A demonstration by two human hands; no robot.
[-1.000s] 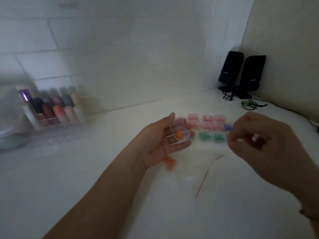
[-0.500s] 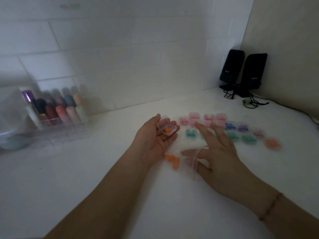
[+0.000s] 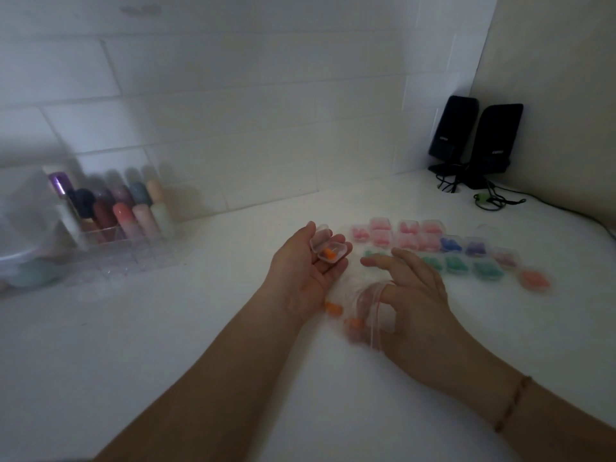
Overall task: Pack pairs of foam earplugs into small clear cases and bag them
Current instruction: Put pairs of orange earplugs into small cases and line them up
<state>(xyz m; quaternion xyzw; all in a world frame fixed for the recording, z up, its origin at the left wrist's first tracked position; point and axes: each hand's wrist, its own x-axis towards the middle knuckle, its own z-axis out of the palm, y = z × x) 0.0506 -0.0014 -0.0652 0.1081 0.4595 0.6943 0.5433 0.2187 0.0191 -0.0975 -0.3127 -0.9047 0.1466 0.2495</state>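
Far left edge of the surface (image 3: 166, 345): blurred clear tub (image 3: 23, 228). Beside it, clear organiser (image 3: 110, 241) packed with coloured tubes (image 3: 123, 218), against the tiled wall (image 3: 233, 111).

Mid-surface: left hand (image 3: 308, 271) palm up, fingers loosely curled under an open case (image 3: 328, 250), lid tilted up, one orange plug (image 3: 329, 253) inside. Just below that hand, on the surface, loose orange plugs (image 3: 333, 308).

To their right, right hand (image 3: 413, 295) palm down, fingers spread and straight, thumb hooked through the mouth of a clear bag (image 3: 370, 311) with a red strip; not clear whether anything is pinched. More orange shapes blurred at the bag's lower edge.

Beyond the right hand, toward the back edge: rows of closed cases (image 3: 430, 241), pink at the back, then blue and purple, green in front, one orange (image 3: 535, 278) at the right end.

Back right corner: two black speakers (image 3: 476, 141) with small pale lettering, too blurred to read, cables (image 3: 493, 201) trailing along the right edge. White surface, white tile behind, plain beige wall to the right, dim light.
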